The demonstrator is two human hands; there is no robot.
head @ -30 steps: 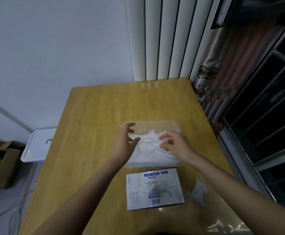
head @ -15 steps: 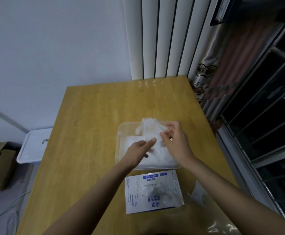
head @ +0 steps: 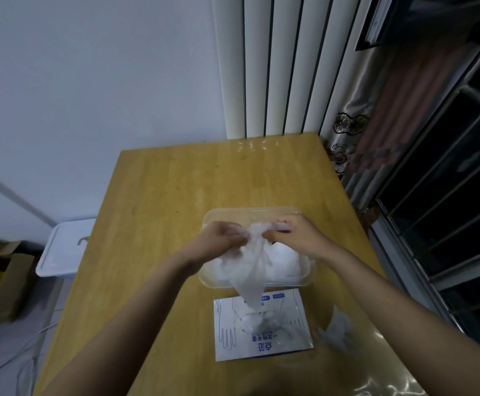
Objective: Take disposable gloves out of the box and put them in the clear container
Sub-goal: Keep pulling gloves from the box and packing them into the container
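A clear plastic container (head: 307, 277) sits mid-table with a heap of thin white gloves (head: 286, 262) inside. Both hands are raised over it. My left hand (head: 219, 241) and my right hand (head: 298, 234) each pinch the top of one translucent glove (head: 251, 278), which hangs down between them past the container's near rim. The flat white and blue glove box (head: 261, 327) lies on the table just in front of the container, with crumpled gloves showing at its opening.
A loose crumpled glove (head: 336, 330) lies right of the box on the wooden table (head: 159, 212). A white lidded bin (head: 64, 247) and cardboard boxes (head: 1, 278) stand on the floor at left. Blinds and a curtain hang behind and to the right.
Both hands have lifted from the heap in the container and now hold one glove stretched up between them, its lower end dangling toward the box.
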